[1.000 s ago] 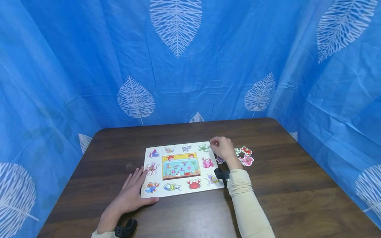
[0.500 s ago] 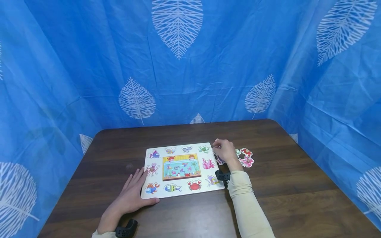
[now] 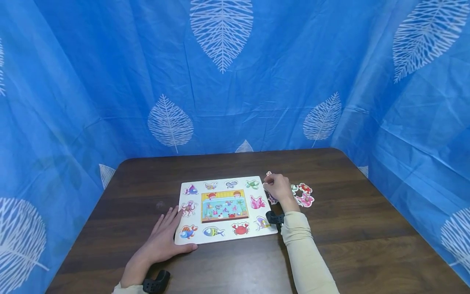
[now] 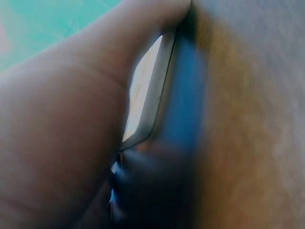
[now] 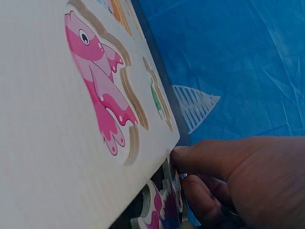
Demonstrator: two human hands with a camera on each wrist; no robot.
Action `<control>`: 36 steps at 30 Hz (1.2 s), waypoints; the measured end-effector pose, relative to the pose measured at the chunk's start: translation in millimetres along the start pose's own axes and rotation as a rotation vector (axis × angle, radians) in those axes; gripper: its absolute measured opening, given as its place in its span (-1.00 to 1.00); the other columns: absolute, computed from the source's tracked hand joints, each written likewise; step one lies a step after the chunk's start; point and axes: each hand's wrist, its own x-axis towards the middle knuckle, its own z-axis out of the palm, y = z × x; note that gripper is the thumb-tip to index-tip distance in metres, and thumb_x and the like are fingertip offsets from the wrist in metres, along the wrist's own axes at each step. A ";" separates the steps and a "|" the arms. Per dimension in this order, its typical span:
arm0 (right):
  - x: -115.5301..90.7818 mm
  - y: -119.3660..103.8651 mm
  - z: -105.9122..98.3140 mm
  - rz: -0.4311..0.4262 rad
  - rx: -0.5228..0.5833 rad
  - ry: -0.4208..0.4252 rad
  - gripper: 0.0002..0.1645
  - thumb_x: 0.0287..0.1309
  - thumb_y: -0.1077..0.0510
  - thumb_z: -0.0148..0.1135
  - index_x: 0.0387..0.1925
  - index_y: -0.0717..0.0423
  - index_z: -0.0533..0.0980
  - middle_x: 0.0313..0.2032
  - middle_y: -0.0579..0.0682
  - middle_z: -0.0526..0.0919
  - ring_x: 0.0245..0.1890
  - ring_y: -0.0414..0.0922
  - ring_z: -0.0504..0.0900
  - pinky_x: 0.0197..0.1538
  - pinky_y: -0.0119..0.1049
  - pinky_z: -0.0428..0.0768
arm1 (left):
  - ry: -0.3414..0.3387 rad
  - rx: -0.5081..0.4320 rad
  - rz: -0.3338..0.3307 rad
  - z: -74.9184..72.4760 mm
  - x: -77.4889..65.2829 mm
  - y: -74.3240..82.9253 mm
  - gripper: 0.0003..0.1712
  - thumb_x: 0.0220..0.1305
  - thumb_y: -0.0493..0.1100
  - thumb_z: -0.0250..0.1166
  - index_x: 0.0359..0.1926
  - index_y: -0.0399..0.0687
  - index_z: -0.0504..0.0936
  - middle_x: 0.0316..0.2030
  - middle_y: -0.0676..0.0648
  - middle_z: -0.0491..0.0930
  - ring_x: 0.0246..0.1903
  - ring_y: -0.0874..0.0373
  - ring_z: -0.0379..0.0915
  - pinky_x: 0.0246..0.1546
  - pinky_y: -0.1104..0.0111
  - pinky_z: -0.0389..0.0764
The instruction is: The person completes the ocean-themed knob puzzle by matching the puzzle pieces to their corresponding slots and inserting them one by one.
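Note:
A white puzzle board [image 3: 224, 237] with sea-animal recesses and a fish-tank picture lies on the table. My left hand [image 3: 161, 239] rests at its left side, fingers spread along the edge and thumb at the near-left corner; in the left wrist view its thumb [image 4: 71, 109] hides much of the board's edge. Just beyond the board's right edge, my right hand [image 3: 280, 188] has thumb and fingers drawn together at a puzzle piece [image 5: 177, 188], mostly hidden by the fingers. A pink-and-purple piece [image 5: 155, 205] lies close by. The board's pink fish recess [image 5: 102, 86] shows nearby.
Loose pieces lie right of the right hand, among them a red one [image 3: 304, 188] and a pink one [image 3: 305, 200] with knobs. Another piece [image 3: 269, 173] peeks out behind that hand. The brown table [image 3: 367, 228] meets a blue curtain [image 3: 235, 102] at the back.
My right hand has shifted slightly right, off the board's far-right corner, and a piece behind it has come into view. The left hand stays in place on the board.

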 end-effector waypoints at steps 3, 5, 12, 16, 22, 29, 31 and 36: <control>0.9 -1.2 0.5 0.001 0.001 0.005 -0.73 0.29 0.20 0.35 -0.01 0.21 0.71 -0.12 0.18 0.76 -0.08 0.09 0.71 0.07 0.02 0.67 | -0.003 0.002 -0.008 -1.2 -0.1 0.8 0.47 -0.03 0.48 0.49 0.61 -0.28 0.01 0.61 -0.38 -0.07 0.60 -0.35 -0.25 0.55 -0.27 -0.17; 1.2 -2.1 0.6 -0.002 -0.004 0.010 -0.75 0.29 0.21 0.35 -0.03 0.21 0.71 -0.13 0.17 0.77 -0.10 0.08 0.71 0.06 0.02 0.67 | -0.004 0.005 -0.013 -2.0 -0.2 1.3 0.47 -0.03 0.48 0.49 0.61 -0.28 0.01 0.60 -0.38 -0.07 0.60 -0.35 -0.24 0.55 -0.26 -0.17; 0.5 -4.5 1.4 0.014 0.007 0.027 -0.79 0.28 0.20 0.36 -0.08 0.19 0.71 -0.17 0.15 0.75 -0.17 0.06 0.68 0.02 -0.01 0.68 | -0.002 -0.005 -0.016 -3.6 -0.9 2.0 0.47 -0.04 0.47 0.50 0.62 -0.25 0.01 0.61 -0.38 -0.07 0.60 -0.36 -0.25 0.54 -0.27 -0.17; 0.2 -3.7 0.7 0.017 0.006 0.037 -0.83 0.28 0.22 0.36 -0.13 0.18 0.70 -0.21 0.13 0.75 -0.21 0.05 0.69 -0.02 0.00 0.67 | -0.005 -0.006 -0.016 -3.0 -0.4 1.5 0.46 -0.03 0.47 0.50 0.62 -0.24 0.02 0.61 -0.38 -0.07 0.60 -0.35 -0.24 0.55 -0.27 -0.17; 0.4 -4.0 -1.0 0.005 -0.002 0.079 -0.88 0.30 0.20 0.36 -0.19 0.14 0.71 -0.21 0.12 0.76 -0.21 0.07 0.69 -0.04 0.02 0.66 | -0.003 -0.001 -0.022 -0.5 1.2 1.4 0.47 -0.05 0.49 0.49 0.62 -0.23 0.02 0.61 -0.37 -0.06 0.60 -0.34 -0.24 0.55 -0.25 -0.18; -2.0 -9.3 0.6 -0.007 0.014 0.070 -0.85 0.33 0.16 0.37 -0.12 0.10 0.73 -0.17 0.11 0.77 -0.21 0.04 0.68 -0.03 0.00 0.67 | 0.003 -0.004 -0.021 2.0 2.2 -0.8 0.48 -0.06 0.49 0.50 0.62 -0.25 0.02 0.62 -0.36 -0.08 0.60 -0.34 -0.26 0.55 -0.25 -0.18; -2.8 -11.9 1.0 -0.014 0.026 0.067 -0.85 0.33 0.17 0.37 -0.11 0.08 0.73 -0.17 0.10 0.77 -0.22 0.03 0.68 -0.06 -0.02 0.67 | 0.001 -0.005 -0.022 1.8 1.9 -0.8 0.48 -0.06 0.49 0.50 0.61 -0.26 0.03 0.62 -0.36 -0.09 0.60 -0.34 -0.27 0.55 -0.25 -0.18; -3.6 -17.1 3.1 -0.056 0.053 0.068 -0.83 0.31 0.16 0.38 -0.10 0.08 0.75 -0.19 0.07 0.79 -0.22 -0.01 0.68 -0.08 -0.06 0.66 | -0.008 -0.006 -0.025 0.1 -0.5 1.3 0.47 -0.05 0.48 0.50 0.62 -0.25 0.03 0.61 -0.37 -0.08 0.60 -0.35 -0.27 0.55 -0.26 -0.17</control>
